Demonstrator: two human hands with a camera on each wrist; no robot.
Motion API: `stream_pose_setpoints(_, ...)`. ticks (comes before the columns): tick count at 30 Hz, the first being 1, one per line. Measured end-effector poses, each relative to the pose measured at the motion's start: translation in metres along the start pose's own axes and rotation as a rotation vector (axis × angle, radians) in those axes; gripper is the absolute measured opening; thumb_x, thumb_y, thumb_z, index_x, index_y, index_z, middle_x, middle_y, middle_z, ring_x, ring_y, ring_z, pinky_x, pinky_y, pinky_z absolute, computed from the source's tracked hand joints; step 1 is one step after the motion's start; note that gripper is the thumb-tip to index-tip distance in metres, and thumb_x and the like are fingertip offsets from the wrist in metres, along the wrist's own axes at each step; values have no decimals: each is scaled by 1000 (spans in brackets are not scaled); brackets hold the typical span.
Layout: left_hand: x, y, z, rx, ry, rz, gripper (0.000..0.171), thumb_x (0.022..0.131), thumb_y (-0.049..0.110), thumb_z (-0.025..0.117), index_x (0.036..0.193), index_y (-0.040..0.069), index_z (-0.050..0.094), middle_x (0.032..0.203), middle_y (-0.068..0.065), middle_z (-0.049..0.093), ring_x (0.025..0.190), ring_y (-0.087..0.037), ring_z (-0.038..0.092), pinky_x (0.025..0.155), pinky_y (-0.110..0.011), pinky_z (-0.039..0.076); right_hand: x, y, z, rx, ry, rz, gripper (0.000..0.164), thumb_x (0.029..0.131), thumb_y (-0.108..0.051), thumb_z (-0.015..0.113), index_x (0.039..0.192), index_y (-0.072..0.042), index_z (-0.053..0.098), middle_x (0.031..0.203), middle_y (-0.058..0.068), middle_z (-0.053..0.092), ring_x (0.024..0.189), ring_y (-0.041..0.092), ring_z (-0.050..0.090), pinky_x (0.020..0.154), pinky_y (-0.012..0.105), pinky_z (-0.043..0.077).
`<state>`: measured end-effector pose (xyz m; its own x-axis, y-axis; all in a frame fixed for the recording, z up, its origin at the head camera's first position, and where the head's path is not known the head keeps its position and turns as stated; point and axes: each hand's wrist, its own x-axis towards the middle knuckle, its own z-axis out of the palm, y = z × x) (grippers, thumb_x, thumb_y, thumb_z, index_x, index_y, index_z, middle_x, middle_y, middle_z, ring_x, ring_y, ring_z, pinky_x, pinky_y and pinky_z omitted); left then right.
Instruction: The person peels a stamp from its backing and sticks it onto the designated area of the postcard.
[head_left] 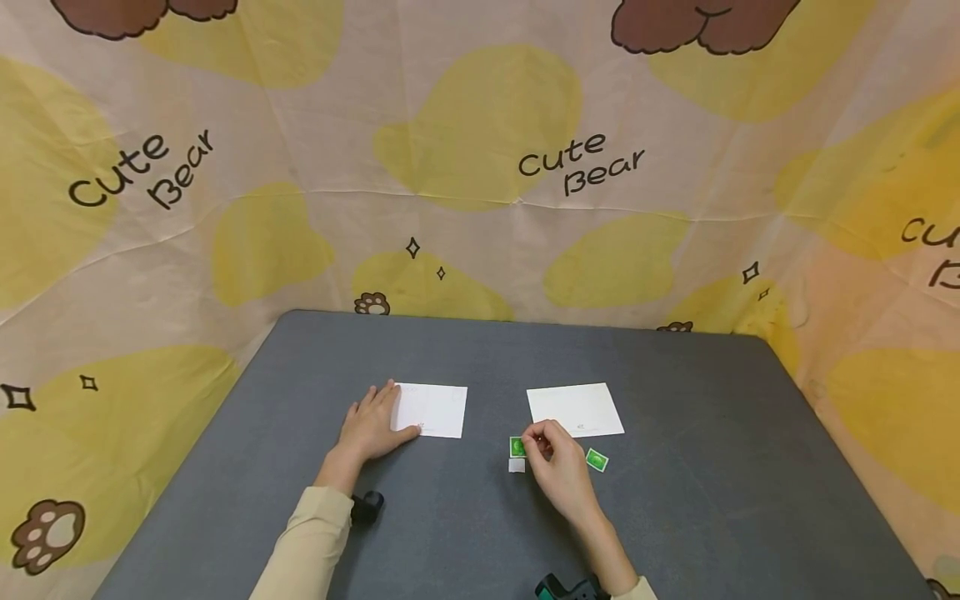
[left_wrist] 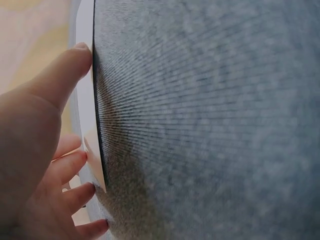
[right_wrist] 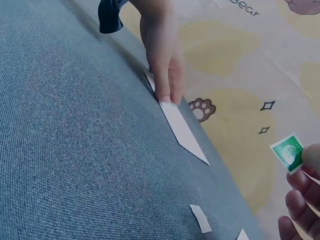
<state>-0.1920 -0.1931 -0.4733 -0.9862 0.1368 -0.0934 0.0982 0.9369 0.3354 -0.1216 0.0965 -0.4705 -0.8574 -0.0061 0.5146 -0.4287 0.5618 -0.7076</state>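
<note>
My left hand (head_left: 372,427) rests with spread fingers on the left edge of a white paper card (head_left: 433,410), its thumb (left_wrist: 75,60) along the near edge. Faint small print shows near that edge. In the right wrist view, my right hand (right_wrist: 305,195) pinches a green postage stamp (right_wrist: 289,153) with a white border between thumb and fingers, raised off the table. Just below the stamp in the head view lies a small white paper piece (head_left: 517,466). Another green stamp (head_left: 597,460) lies right of my right hand, whose fingers overlap a second white card (head_left: 576,408).
The grey table (head_left: 450,533) reaches back to a patterned cloth backdrop (head_left: 480,125) with bear drawings and lettering. A dark wrist device (head_left: 367,507) sits at my left wrist, and another (head_left: 572,588) at my right.
</note>
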Motion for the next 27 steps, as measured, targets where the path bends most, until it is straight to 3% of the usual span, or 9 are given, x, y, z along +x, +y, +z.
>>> stream_pose_setpoints(14, -9, 4, 0, 22, 19, 32, 84, 78, 48, 67, 140, 1, 37, 148, -17, 29, 135, -42, 23, 104, -63, 19, -2, -1, 1, -1, -8, 7, 13, 81, -3, 65, 78, -14, 60, 69, -11, 49, 62, 1, 45, 55, 17, 40)
stream_pose_setpoints(27, -20, 16, 9, 18, 64, 48, 84, 74, 49, 70, 137, 1, 42, 146, -17, 33, 134, -43, 26, 102, -63, 22, -4, 0, 2, -5, -6, 21, 12, 80, -3, 66, 77, -14, 60, 70, -11, 49, 63, 0, 44, 55, 17, 40)
